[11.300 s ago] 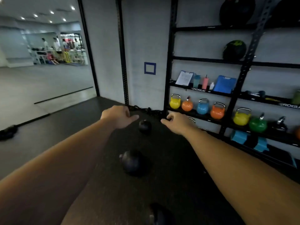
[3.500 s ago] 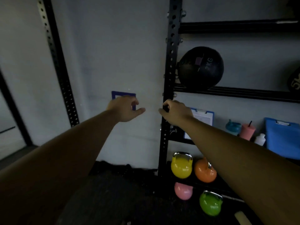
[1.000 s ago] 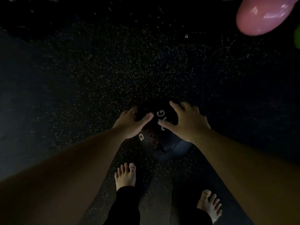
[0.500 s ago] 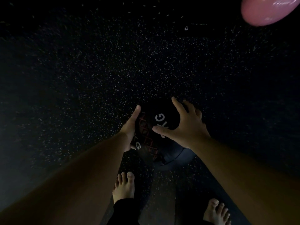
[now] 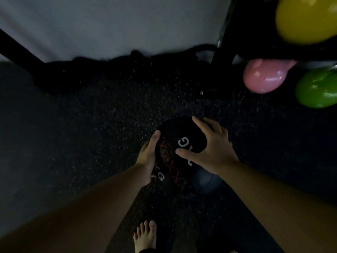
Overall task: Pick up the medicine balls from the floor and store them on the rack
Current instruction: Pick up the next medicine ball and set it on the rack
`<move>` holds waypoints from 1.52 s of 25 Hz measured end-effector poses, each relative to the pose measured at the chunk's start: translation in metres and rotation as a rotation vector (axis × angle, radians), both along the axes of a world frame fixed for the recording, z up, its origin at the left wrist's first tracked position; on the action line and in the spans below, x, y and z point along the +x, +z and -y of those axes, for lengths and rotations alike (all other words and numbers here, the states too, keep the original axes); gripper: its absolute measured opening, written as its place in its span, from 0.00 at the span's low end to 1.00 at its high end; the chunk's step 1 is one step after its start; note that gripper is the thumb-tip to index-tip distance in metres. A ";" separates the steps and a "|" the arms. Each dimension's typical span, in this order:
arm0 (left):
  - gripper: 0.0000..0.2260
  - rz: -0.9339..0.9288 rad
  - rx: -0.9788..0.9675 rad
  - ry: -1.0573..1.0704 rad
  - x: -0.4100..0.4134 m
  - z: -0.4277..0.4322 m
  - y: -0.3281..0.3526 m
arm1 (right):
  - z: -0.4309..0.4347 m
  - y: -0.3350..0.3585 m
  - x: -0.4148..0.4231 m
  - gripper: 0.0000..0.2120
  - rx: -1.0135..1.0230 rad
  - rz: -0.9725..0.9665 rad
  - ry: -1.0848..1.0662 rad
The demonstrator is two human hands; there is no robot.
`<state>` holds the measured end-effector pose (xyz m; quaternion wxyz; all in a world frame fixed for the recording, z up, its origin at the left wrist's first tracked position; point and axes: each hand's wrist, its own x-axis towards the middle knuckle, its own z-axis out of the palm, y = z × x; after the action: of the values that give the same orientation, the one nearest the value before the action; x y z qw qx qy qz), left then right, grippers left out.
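Bare foot (image 5: 145,236): at the bottom edge, toes pointing toward the ball, planted on the floor
Forearms: both reach in from the lower corners and converge on the ball
Left hand (image 5: 148,157): cups the ball's left side, palm against it, thumb lying straight up along the surface; the fingers are hidden behind the ball
Right hand (image 5: 211,152): spread wide over the ball's top and right side, fingers curving round it, thumb pressed on the face beside the white lettering
Medicine ball (image 5: 171,161): black with a red lattice and white letters, held between the two hands just ahead of the foot; whether it rests on the floor or is lifted off it cannot be told
Floor (image 5: 91,125): dark speckled rubber
Pink kettlebell (image 5: 264,77): on the floor, up and to the right, well apart from the ball
Green kettlebell (image 5: 317,90): just right of the pink one
Rack (image 5: 224,33): black upright at the upper right
Yellow kettlebell (image 5: 306,21): blurred, above the pink and green ones
Wall (image 5: 109,24): pale, with a dark heap along its foot
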<state>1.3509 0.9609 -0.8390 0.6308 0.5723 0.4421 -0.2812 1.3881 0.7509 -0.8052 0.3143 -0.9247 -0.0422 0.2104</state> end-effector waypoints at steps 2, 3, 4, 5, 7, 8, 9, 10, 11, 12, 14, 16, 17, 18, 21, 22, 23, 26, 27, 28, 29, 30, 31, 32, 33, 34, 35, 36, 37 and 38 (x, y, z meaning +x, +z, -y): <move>0.52 0.142 -0.005 -0.018 0.029 -0.002 0.076 | 0.004 0.085 0.023 0.56 0.041 0.093 -0.026; 0.51 0.206 0.036 -0.026 0.047 -0.001 0.120 | 0.007 0.130 0.035 0.56 0.060 0.143 -0.042; 0.52 0.262 0.039 -0.018 0.064 0.002 0.161 | 0.010 0.173 0.047 0.56 0.074 0.192 -0.054; 0.53 0.321 0.043 -0.025 0.076 0.006 0.206 | 0.013 0.215 0.056 0.56 0.081 0.251 -0.063; 0.52 0.444 0.039 -0.038 0.098 0.015 0.312 | 0.020 0.316 0.072 0.56 0.090 0.372 -0.084; 0.48 0.499 0.042 -0.042 0.108 0.020 0.362 | 0.025 0.368 0.077 0.57 0.099 0.429 -0.094; 0.46 0.562 0.045 -0.050 0.117 0.024 0.411 | 0.029 0.419 0.080 0.57 0.109 0.488 -0.103; 0.47 0.622 0.064 -0.071 0.123 0.029 0.463 | 0.035 0.469 0.081 0.57 0.117 0.547 -0.117; 0.49 0.690 0.079 -0.082 0.130 0.034 0.510 | 0.042 0.519 0.081 0.57 0.123 0.610 -0.131; 0.50 0.752 0.093 -0.100 0.137 0.040 0.552 | 0.049 0.561 0.080 0.58 0.125 0.668 -0.144; 0.50 0.884 0.077 -0.140 0.145 0.053 0.641 | 0.065 0.645 0.073 0.57 0.139 0.779 -0.177; 0.50 0.997 0.067 -0.176 0.146 0.070 0.732 | 0.082 0.725 0.059 0.56 0.184 0.882 -0.210; 0.50 1.073 0.073 -0.200 0.144 0.079 0.776 | 0.090 0.761 0.051 0.56 0.206 0.944 -0.230; 0.51 1.142 0.090 -0.228 0.142 0.089 0.816 | 0.100 0.795 0.043 0.55 0.227 1.005 -0.256; 0.53 1.315 0.134 -0.254 0.133 0.118 0.908 | 0.123 0.871 0.022 0.55 0.257 1.156 -0.293; 0.53 1.368 0.138 -0.261 0.127 0.128 0.936 | 0.132 0.895 0.014 0.55 0.260 1.193 -0.294; 0.52 1.417 0.146 -0.271 0.121 0.138 0.961 | 0.141 0.916 0.007 0.55 0.262 1.216 -0.292; 0.51 1.544 0.148 -0.292 0.102 0.169 1.028 | 0.173 0.978 -0.016 0.55 0.238 1.296 -0.285; 0.51 1.582 0.143 -0.294 0.098 0.179 1.046 | 0.183 0.996 -0.022 0.55 0.238 1.329 -0.281; 0.51 1.626 0.143 -0.299 0.094 0.188 1.065 | 0.192 1.013 -0.027 0.55 0.243 1.361 -0.276; 0.50 1.672 0.145 -0.307 0.092 0.196 1.082 | 0.200 1.028 -0.031 0.55 0.247 1.391 -0.274; 0.49 1.713 0.151 -0.303 0.091 0.202 1.097 | 0.206 1.041 -0.033 0.55 0.247 1.421 -0.271; 0.48 1.747 0.154 -0.292 0.090 0.209 1.112 | 0.212 1.054 -0.036 0.55 0.242 1.453 -0.264; 0.48 1.768 0.156 -0.275 0.091 0.215 1.124 | 0.218 1.065 -0.037 0.55 0.237 1.479 -0.257; 0.49 1.788 0.154 -0.262 0.090 0.221 1.135 | 0.224 1.075 -0.036 0.55 0.233 1.497 -0.253; 0.49 1.804 0.152 -0.258 0.091 0.228 1.142 | 0.231 1.083 -0.034 0.55 0.226 1.510 -0.251; 0.49 1.817 0.146 -0.258 0.095 0.234 1.147 | 0.237 1.090 -0.030 0.55 0.216 1.514 -0.251; 0.49 1.828 0.133 -0.257 0.100 0.240 1.150 | 0.241 1.096 -0.024 0.55 0.203 1.513 -0.249; 0.50 1.834 0.120 -0.257 0.107 0.246 1.153 | 0.245 1.100 -0.017 0.55 0.193 1.512 -0.251; 0.51 1.830 0.114 -0.264 0.115 0.251 1.157 | 0.250 1.104 -0.009 0.56 0.191 1.515 -0.258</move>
<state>1.4656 0.7101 0.3176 0.6680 0.6474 -0.2837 0.2327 1.3795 0.5012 0.2983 0.3000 -0.7829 -0.1555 -0.5223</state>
